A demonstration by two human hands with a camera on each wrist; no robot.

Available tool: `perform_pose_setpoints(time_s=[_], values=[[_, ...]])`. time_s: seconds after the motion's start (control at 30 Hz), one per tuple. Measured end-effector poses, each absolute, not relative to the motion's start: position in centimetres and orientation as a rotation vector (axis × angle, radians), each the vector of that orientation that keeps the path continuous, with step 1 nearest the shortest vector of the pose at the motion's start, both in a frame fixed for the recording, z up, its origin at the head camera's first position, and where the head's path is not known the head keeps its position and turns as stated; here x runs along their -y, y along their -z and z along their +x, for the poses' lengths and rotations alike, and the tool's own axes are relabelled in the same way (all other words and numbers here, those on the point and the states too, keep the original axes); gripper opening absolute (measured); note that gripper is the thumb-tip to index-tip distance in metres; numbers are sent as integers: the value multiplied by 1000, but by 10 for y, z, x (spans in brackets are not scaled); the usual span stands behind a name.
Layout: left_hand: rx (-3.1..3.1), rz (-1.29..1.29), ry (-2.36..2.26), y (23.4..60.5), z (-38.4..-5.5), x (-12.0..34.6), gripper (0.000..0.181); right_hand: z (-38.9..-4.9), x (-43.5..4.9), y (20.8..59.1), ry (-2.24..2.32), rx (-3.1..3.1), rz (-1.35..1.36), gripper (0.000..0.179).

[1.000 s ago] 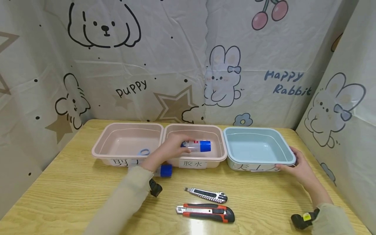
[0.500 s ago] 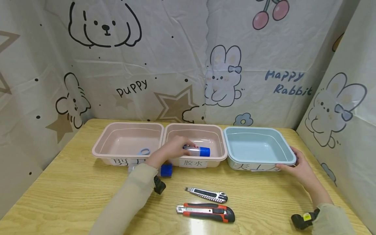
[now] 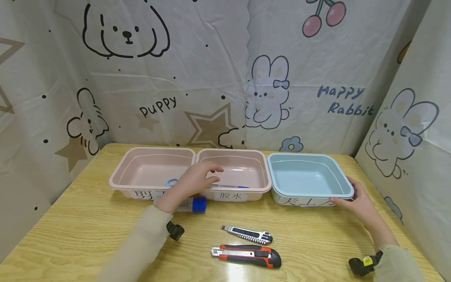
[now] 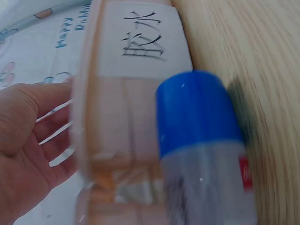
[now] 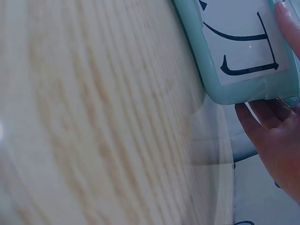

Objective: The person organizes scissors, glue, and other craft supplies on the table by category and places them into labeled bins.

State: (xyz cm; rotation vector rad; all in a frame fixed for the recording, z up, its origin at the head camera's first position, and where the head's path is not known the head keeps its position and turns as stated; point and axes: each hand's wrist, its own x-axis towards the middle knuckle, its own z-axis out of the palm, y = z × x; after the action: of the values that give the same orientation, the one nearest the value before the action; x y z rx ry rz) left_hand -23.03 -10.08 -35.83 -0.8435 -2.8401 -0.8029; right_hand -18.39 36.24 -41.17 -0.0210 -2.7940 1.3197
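My left hand hovers over the left side of the middle pink bin, fingers loosely bent and holding nothing. Only a sliver of a glue bottle with a blue cap shows behind that bin's front wall. A second glue bottle, blue-capped, lies on the table in front of the bins, partly behind my left wrist; the left wrist view shows this glue bottle close up. At the far right, my right hand grips the front right corner of the blue bin, thumb at the front and fingers along the side.
The left pink bin holds something with a light-blue loop handle, partly covered by my left hand. A small silver-black utility knife and a larger red-black utility knife lie on the wooden table. Printed cloth hangs behind.
My left hand has let go of the glue bottle, which has dropped lower inside the middle bin, and has drawn back to the left. My right hand stays at the blue bin.
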Motion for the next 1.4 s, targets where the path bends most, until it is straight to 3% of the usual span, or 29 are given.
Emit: perform_pose_setpoints(time_s=[0.37,0.53,0.77,1.4], values=[[2673,-729,559,355,-173,152,26,-184,-362,412,-1378,2772,-42,97],[2796,-780,355,369,-158,162,38,-183,-362,412,-1411,2757,-49,97],[2863,-749,175,390,-153,161,54,-182,-362,412,-1392,2765,-48,97],[2773,-898,-24,399,-154,157,36,-184,-362,413,-1395,2778,-22,95]])
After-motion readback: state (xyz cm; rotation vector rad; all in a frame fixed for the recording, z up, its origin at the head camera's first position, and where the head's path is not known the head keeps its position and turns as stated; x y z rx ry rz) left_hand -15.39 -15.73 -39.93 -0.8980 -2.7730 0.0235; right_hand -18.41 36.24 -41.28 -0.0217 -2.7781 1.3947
